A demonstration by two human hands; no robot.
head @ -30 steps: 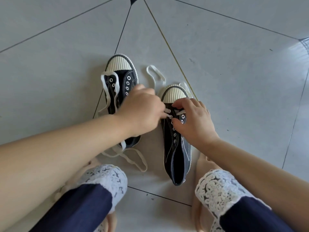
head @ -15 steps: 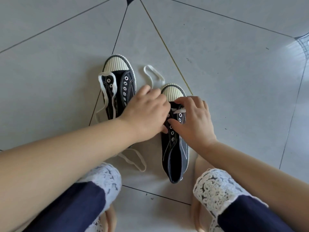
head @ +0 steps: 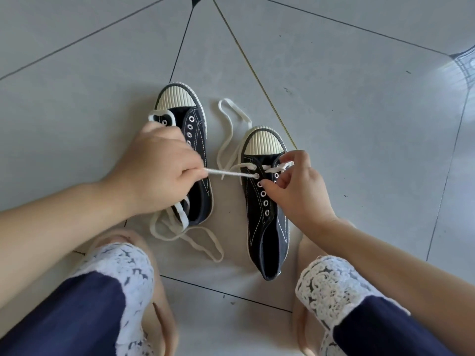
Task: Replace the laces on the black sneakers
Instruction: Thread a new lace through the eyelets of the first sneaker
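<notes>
Grey floor tiles [head: 359, 111] with dark grout lines lie under everything, and they run on well beyond both toe caps and out to my right. Two black sneakers stand side by side on them, toes pointing away from me, with a strip of tile between them.

My left hand [head: 156, 170] hovers over the left sneaker [head: 196, 134], its fingers curled tight around the white lace [head: 228, 172]. That lace stretches taut across the gap to the second eyelet on the near-left row of the right sneaker [head: 267, 227]. Its slack loops on the floor between the two toe caps, just beside the right sneaker's ribbed cream cap.

My right hand [head: 298, 191] sits over the right sneaker's outer edge. Its fingers pinch the lace where it leaves the right eyelet row, and the thumb tip touches the canvas near the left row. The lower eyelets on this sneaker hold no lace.

A loose lace [head: 195, 240] trails from the left sneaker's heel towards my knees. My left trouser cuff [head: 123, 273] and right trouser cuff [head: 331, 286], both trimmed in white, close in the near edge, with the right sneaker's heel between them.
</notes>
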